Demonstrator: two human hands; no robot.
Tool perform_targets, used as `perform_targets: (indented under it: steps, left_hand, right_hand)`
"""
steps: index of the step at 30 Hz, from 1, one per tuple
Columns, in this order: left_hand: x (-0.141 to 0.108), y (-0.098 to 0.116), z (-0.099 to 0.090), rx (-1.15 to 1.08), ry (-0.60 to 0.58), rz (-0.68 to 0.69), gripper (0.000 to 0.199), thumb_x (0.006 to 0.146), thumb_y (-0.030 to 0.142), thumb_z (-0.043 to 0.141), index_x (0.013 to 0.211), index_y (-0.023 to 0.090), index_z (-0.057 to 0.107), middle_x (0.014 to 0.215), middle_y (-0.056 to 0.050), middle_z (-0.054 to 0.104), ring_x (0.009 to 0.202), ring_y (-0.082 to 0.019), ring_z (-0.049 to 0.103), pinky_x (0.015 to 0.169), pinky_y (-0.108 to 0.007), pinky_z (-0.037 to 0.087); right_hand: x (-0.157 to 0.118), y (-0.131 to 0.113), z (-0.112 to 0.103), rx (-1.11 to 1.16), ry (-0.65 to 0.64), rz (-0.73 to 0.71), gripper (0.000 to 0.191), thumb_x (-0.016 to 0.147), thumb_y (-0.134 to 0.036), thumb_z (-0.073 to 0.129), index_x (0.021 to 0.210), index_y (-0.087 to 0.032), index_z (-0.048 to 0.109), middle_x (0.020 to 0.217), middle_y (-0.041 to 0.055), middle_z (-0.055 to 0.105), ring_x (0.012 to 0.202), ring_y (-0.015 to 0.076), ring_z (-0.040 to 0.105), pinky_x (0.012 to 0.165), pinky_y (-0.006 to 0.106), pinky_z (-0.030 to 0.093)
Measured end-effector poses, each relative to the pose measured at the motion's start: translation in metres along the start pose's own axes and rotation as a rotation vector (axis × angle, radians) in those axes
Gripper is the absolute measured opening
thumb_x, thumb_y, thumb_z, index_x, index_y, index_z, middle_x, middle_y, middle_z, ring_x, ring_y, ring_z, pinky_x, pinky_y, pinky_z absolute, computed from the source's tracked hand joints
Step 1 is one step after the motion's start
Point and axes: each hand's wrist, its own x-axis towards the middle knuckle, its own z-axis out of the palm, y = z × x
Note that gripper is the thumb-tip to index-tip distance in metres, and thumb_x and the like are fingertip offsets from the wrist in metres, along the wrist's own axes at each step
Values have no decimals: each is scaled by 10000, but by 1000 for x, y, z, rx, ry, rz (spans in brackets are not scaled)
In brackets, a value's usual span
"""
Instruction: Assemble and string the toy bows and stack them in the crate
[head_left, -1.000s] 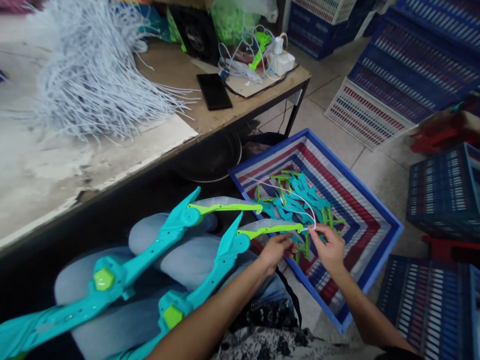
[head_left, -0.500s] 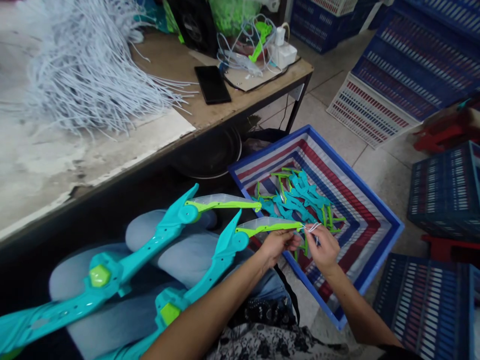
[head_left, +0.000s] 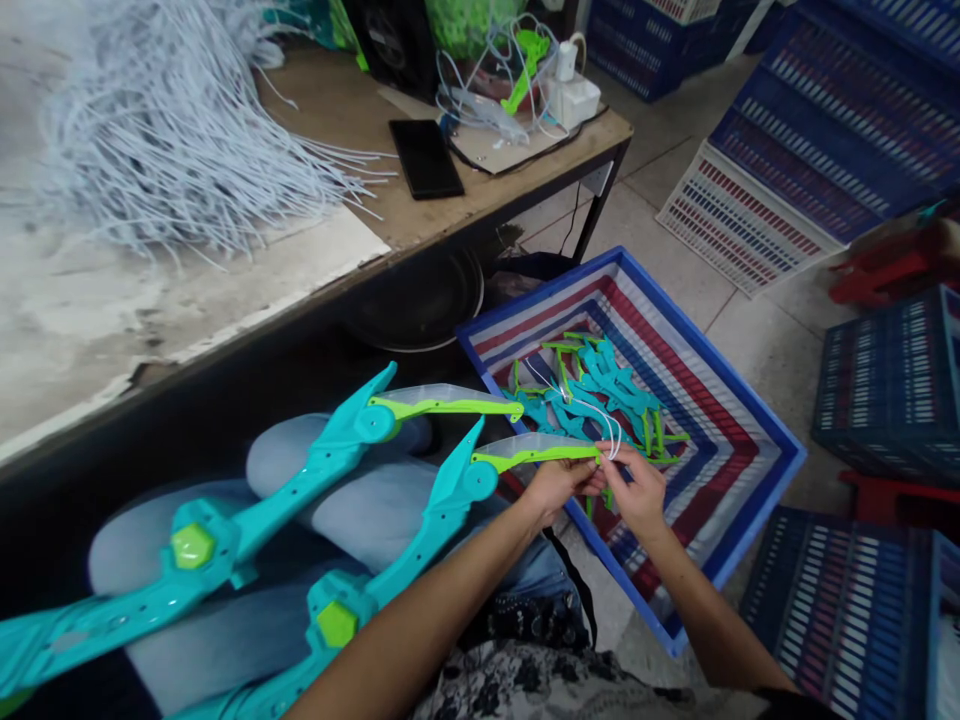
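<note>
Closer to the left hand (head_left: 553, 490) has come the right hand (head_left: 637, 492), and the white string (head_left: 616, 440), bunched at its fingers half a second ago, now loops away over the basket (head_left: 712, 348). Over the lap (head_left: 375, 525), the nearer blue handle (head_left: 442, 500) is partly hidden behind the left forearm (head_left: 435, 600) and is cut off by the lower edge. From it, the green bar (head_left: 540, 454) runs with its long axis almost level, toward the right hand. Left fingers seem to pinch this bar from below, just before its end; right fingers pinch the string at the end itself. Whether the string passes through the bar, I cannot tell, because fingers cover this place. Beyond, similar pieces (head_left: 624, 388) lie heaped in the basket. Farther, many loose strings (head_left: 180, 140) lie on the worktop (head_left: 330, 85).
</note>
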Motion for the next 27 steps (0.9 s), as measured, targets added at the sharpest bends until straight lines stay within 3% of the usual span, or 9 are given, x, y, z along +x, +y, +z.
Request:
perform_targets:
  steps: [4,6,9,11,15,19,22,24,27]
  left_hand:
    - [-3,6,-2,53,48,-6,283,699,378,762,697,119,648,616,-25,644,554,-126,584,604,-268,488]
    - [-5,11,-4,75,65,-12,271,725,363,739,674,122,626,611,-22,637,533,-112,569,561,-245,469]
    - [-8,16,-4,115,79,-43,259,752,337,706,656,126,591,600,-21,625,495,-100,548,490,-221,428]
    - [-10,16,-3,146,82,-73,242,771,306,675,645,130,567,584,-17,615,459,-92,525,453,-213,400]
    - [-15,15,4,215,83,-118,214,794,236,601,613,143,532,542,2,587,424,-82,487,414,-198,343]
    - [-36,22,0,278,91,-156,178,761,190,573,599,157,507,493,7,563,379,-87,445,385,-202,286]
    - [-82,36,-26,362,85,-141,171,758,248,567,626,176,486,480,19,554,363,-84,407,385,-201,259]
    - [-135,42,-59,540,91,-75,226,787,356,543,655,179,495,523,27,563,413,-82,419,427,-198,305]
    - [-234,33,-118,823,312,-58,387,817,529,482,648,184,530,604,16,591,577,-124,526,554,-216,426]
  right_hand:
    - [8,18,-19,-35,-176,-76,130,883,-225,576,926,-234,698,895,49,720,834,192,682,772,326,567]
    - [16,27,-36,-25,-219,-6,151,883,-284,574,909,-240,716,885,45,723,786,192,684,735,325,571]
    - [36,27,-54,0,-25,272,196,880,-353,566,906,-214,702,741,25,707,559,157,636,549,292,540]
    - [51,17,-50,43,23,376,221,891,-373,543,925,-193,667,720,21,703,537,148,624,528,272,515]
    - [71,-15,-1,-133,-402,171,198,927,-315,470,878,-196,620,780,46,715,712,187,668,635,270,472]
    - [71,-30,41,-442,-793,-76,192,960,-248,407,990,-183,585,686,39,692,625,203,645,590,275,390]
    - [69,-23,45,-513,-825,-236,232,988,-253,349,989,-175,567,679,44,686,616,201,637,615,281,380]
    - [69,-15,42,-536,-798,-306,261,996,-255,319,950,-174,562,650,43,672,597,197,628,624,284,379]
    - [70,-6,39,-511,-741,-370,299,1005,-265,283,908,-180,553,631,40,660,589,187,619,642,283,385]
